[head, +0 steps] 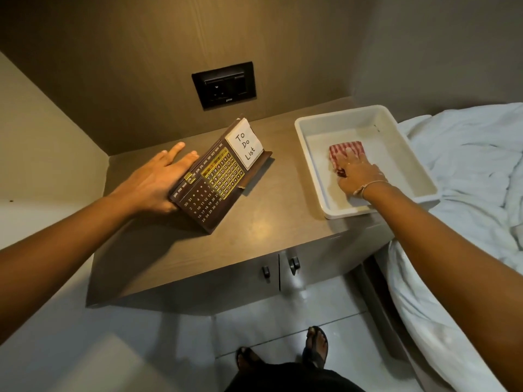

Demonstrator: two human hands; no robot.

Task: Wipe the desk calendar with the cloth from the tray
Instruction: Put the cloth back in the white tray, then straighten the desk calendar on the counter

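Observation:
A dark brown desk calendar with gold date frames and a white "To Do List" pad stands tilted on the cabinet top. My left hand lies against its back and left end, fingers spread. A folded red-and-white striped cloth lies inside the white tray at the right. My right hand rests on the near part of the cloth, fingers laid over it; whether it grips the cloth I cannot tell.
The tray sits at the right end of the grey-brown cabinet top, beside a bed with white bedding. A black wall socket is on the back panel. Two cabinet doors with knobs are below, above my feet.

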